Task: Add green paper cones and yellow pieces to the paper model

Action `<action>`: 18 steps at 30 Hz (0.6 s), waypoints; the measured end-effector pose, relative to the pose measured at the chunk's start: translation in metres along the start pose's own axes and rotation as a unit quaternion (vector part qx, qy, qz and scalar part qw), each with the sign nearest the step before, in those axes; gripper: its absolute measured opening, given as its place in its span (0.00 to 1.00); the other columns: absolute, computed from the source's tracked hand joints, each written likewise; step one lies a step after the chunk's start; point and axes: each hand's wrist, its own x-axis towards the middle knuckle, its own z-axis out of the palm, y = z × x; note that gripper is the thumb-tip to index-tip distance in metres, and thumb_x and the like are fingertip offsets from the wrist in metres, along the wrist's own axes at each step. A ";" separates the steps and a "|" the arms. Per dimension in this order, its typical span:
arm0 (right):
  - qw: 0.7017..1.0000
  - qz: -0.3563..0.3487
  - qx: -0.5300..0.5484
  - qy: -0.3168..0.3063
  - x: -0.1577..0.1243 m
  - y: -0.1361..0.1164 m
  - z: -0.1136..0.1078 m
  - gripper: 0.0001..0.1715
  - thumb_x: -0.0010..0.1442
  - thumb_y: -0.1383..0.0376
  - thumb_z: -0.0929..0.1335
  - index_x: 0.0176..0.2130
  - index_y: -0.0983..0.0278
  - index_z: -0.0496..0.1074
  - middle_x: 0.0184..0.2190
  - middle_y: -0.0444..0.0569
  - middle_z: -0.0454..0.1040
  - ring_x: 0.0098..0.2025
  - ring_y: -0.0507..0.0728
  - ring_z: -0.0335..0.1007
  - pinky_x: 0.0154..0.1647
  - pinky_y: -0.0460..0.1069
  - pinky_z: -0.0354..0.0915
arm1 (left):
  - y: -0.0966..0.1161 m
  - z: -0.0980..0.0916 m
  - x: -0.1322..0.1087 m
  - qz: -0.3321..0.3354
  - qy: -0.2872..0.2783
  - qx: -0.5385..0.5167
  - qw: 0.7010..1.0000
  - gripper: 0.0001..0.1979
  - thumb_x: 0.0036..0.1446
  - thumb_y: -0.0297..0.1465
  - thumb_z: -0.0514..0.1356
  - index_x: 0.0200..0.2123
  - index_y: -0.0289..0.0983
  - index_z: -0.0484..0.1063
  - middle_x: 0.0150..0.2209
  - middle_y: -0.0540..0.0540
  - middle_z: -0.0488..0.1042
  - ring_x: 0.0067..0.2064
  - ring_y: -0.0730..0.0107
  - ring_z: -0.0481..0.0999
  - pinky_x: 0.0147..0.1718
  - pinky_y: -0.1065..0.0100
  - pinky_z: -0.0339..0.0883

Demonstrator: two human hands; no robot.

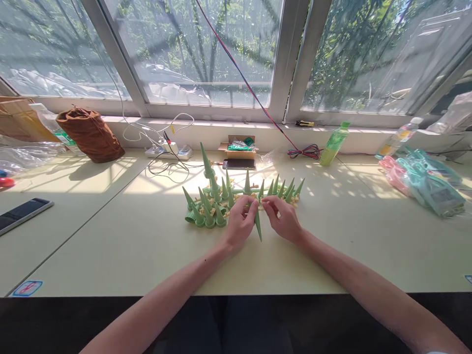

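My left hand [241,220] is closed on a green cone [258,227] whose pointed tip slants down toward the table's front. Close by on the right, my right hand [282,216] has its thumb and fingertips pinched near the cone's wide end; a small pale piece seems to be between them, too small to name. Behind and beside both hands stand several green cones [209,219], mostly upright with tips up. A taller stack of cones [207,162] rises at the back left of the group. Small yellowish pieces [214,212] lie scattered among them.
Behind the cones sit a dark phone [239,163] and an open cardboard box [240,153]. A green bottle [335,144] and coiled wires [305,151] are back right, bagged pastel items [429,184] far right. Leftward are a brown pouch [90,135], a power strip [169,149] and another phone [24,215].
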 end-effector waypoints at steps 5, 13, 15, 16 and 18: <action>1.000 0.007 -0.009 0.000 0.000 0.000 0.000 0.07 0.67 0.64 0.62 0.40 0.62 0.69 0.23 0.41 0.68 0.22 0.49 0.61 0.26 0.44 0.60 | 0.001 0.001 0.001 0.017 -0.002 0.012 1.000 0.14 0.63 0.42 0.54 0.33 0.38 0.64 0.21 0.56 0.53 0.18 0.80 0.55 0.17 0.74 0.51; 1.000 0.017 -0.009 0.004 0.003 0.000 -0.002 0.09 0.68 0.64 0.61 0.38 0.63 0.69 0.22 0.41 0.68 0.22 0.49 0.62 0.26 0.44 0.60 | 0.003 -0.002 0.000 -0.049 -0.049 -0.019 0.997 0.13 0.60 0.42 0.58 0.39 0.39 0.60 0.18 0.58 0.57 0.18 0.78 0.62 0.18 0.75 0.55; 1.000 0.013 -0.011 0.002 0.003 0.000 -0.002 0.10 0.68 0.64 0.61 0.37 0.63 0.69 0.23 0.43 0.69 0.23 0.50 0.64 0.27 0.45 0.61 | 0.002 -0.003 0.000 -0.063 -0.054 -0.035 0.996 0.14 0.61 0.42 0.58 0.38 0.39 0.60 0.17 0.58 0.57 0.18 0.77 0.63 0.18 0.75 0.56; 1.000 0.007 -0.013 0.000 0.004 0.000 -0.002 0.10 0.68 0.64 0.61 0.36 0.63 0.70 0.24 0.44 0.70 0.23 0.50 0.65 0.27 0.45 0.61 | 0.002 -0.003 0.001 -0.069 -0.054 -0.043 0.995 0.14 0.61 0.42 0.58 0.37 0.39 0.60 0.17 0.58 0.57 0.18 0.77 0.63 0.19 0.75 0.56; 1.000 -0.008 -0.018 -0.004 0.003 0.000 -0.003 0.09 0.67 0.64 0.63 0.37 0.63 0.70 0.27 0.46 0.73 0.24 0.51 0.65 0.27 0.45 0.62 | 0.001 -0.004 0.002 -0.077 -0.052 -0.062 0.994 0.14 0.60 0.42 0.58 0.36 0.38 0.60 0.17 0.58 0.57 0.18 0.78 0.63 0.19 0.75 0.56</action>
